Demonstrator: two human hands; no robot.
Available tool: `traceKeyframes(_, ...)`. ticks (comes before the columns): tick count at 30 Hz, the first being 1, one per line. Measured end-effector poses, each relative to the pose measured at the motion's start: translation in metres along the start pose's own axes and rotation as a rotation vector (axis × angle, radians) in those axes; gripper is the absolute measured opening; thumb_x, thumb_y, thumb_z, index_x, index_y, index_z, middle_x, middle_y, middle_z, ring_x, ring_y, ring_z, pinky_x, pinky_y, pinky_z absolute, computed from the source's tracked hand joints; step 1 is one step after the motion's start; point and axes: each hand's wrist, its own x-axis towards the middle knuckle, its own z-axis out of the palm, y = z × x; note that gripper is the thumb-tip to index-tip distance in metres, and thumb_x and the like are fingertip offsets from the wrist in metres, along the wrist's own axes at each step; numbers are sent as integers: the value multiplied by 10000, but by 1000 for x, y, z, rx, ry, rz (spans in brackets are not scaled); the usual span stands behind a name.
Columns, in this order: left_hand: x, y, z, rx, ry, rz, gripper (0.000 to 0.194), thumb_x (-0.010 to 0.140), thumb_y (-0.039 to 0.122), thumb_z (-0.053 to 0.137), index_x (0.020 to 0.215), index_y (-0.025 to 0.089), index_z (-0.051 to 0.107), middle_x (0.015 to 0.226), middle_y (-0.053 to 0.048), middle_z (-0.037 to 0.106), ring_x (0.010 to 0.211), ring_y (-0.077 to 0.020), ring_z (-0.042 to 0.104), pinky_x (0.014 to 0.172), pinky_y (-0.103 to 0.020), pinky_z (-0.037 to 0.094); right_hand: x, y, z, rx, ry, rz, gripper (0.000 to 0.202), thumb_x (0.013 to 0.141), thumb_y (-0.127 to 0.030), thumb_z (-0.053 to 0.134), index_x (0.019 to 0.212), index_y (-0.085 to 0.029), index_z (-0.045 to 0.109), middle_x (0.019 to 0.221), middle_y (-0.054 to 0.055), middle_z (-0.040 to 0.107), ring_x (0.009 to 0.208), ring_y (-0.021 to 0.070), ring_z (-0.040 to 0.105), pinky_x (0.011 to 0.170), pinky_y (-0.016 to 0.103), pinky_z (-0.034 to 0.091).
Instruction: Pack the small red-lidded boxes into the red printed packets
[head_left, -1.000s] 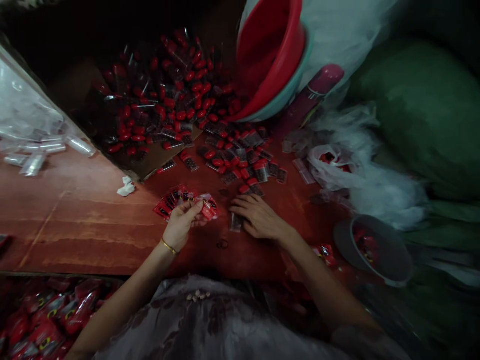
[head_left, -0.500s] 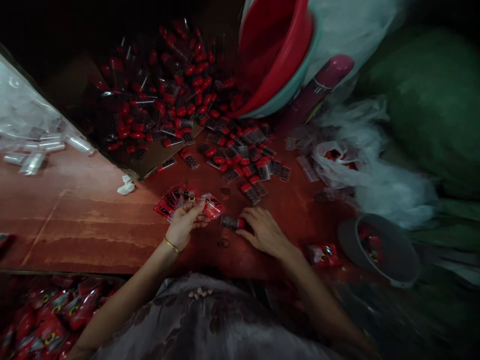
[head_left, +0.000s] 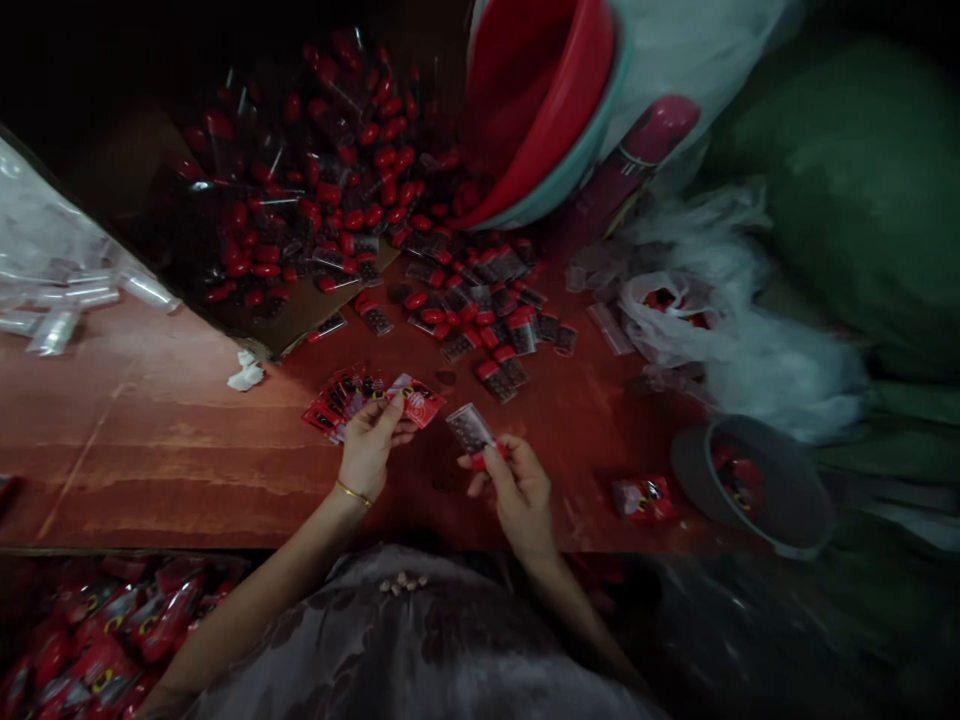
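Note:
Pinched in my left hand [head_left: 369,445] is a small red printed packet [head_left: 420,402], its flat face turned up. Just behind that hand, a fan of red and black packets [head_left: 337,400] lies on the reddish table [head_left: 187,440]. My right hand [head_left: 521,495] grips a small clear container [head_left: 471,428] by its red cap, with dark pieces showing inside. The container's clear end tilts up and left, close to the packet but apart from it. Several similar red-capped containers [head_left: 499,375] lie loose beyond my hands.
A cardboard box [head_left: 300,320] spills red-capped containers at the back left. Red [head_left: 585,110] and teal basins [head_left: 600,150] lean behind, beside a dark pink bottle [head_left: 645,150]. A grey tub [head_left: 694,465], a filled red packet [head_left: 643,498] and plastic bags [head_left: 780,380] are at right.
My right hand has lifted the red-capped container off the table and turned it, cap toward me. My left hand still holds the packet, nearly in the same place.

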Motion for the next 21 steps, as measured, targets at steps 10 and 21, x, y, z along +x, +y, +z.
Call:
traceKeyframes(10,-2,-12,2,-23,35,135,424,473,458,778,671,138,583,582,39,609,503,-73,573,490,-181,470,-6,3,23,72,-16,80,242,827,-421,533,852,-184,492,689,5,686,406,81,559,441,207,450)
traceKeyframes(21,0,-17,0,-77,-10,177,365,526,422,772,685,143,600,626,20,642,533,-86,588,541,-211,496,4,8,18,304,-129,205,239,804,-407,574,765,-175,533,612,-15,658,364,58,508,361,165,384)
